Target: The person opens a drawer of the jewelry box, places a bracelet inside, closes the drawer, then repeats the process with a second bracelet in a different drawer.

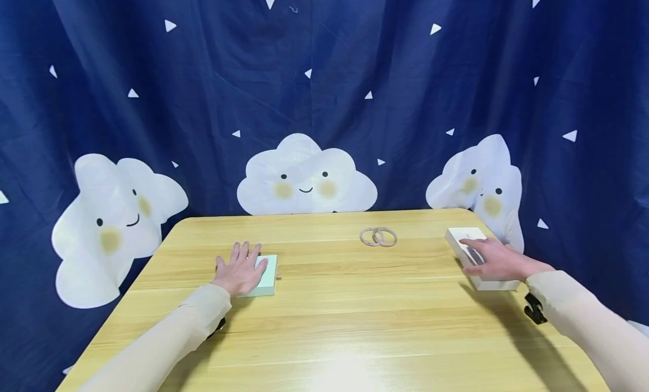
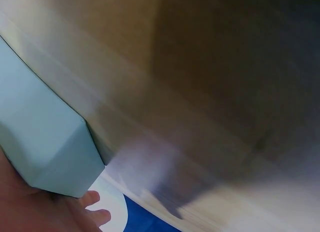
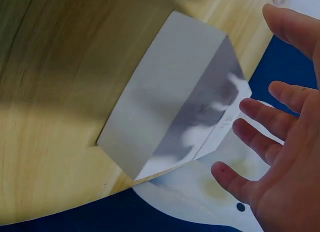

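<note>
A pale mint box lies on the left side of the table, its side filling the left edge of the left wrist view. Over its left part, my left hand is spread palm down with straight fingers, hiding much of the lid. At the right edge of the table is a longer white box with a dark picture on top. My right hand hovers above it, fingers extended and apart. In the right wrist view, those fingers stand apart from the white box, with their shadow falling on it.
Two pinkish rings overlap on the far middle of the wooden table. A small pinkish tab sticks out at the mint box's right side. Behind the table hangs a dark blue curtain with white clouds and triangles.
</note>
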A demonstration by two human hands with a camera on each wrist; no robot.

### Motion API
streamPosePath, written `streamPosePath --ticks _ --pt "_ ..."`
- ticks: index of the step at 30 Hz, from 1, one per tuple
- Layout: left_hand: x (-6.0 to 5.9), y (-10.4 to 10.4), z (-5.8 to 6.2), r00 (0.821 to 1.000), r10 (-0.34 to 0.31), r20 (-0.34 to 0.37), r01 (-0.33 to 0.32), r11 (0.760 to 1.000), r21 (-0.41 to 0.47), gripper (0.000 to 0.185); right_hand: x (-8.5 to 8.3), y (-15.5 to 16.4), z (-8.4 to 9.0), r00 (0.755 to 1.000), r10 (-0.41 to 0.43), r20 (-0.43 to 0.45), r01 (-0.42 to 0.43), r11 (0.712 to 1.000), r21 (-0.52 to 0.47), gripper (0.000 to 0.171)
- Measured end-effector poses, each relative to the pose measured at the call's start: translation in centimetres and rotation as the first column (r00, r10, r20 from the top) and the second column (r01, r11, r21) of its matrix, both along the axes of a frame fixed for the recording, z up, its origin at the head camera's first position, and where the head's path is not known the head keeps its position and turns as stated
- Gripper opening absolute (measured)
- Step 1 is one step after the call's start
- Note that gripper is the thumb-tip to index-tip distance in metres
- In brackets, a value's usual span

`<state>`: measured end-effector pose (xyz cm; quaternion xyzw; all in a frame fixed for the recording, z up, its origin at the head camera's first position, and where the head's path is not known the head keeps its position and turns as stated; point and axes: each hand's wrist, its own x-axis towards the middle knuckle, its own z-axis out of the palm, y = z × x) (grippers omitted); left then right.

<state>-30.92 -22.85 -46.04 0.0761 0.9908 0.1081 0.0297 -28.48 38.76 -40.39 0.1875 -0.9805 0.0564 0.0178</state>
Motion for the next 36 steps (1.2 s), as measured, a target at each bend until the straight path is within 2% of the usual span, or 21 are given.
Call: streamPosePath --ticks 11,24,31,36 --pt "-0.1 -0.1 0.0 1.000 -0.001 -0.001 0.001 1.000 -0.007 0.070 -0.2 0.4 -0.5 0.999 -0.044 0.005 0.044 0.998 0.046 0.080" --pt "0.2 0.1 0.3 1.000 0.003 0.003 -0.003 1.000 0.001 0.070 0.0 0.6 -0.6 0.998 -0.061 0.016 0.061 0.998 0.036 0.080" --pt "0.3 0.2 0.4 1.000 0.006 -0.005 -0.006 1.000 0.000 0.069 0.7 0.7 0.1 1.000 -0.015 -0.013 0.015 1.000 -0.015 0.075" --pt "0.4 0.2 0.3 1.000 0.004 -0.006 -0.004 1.000 -0.004 0.070 1.1 0.8 0.3 1.000 -0.001 0.001 0.001 1.000 -0.007 0.072"
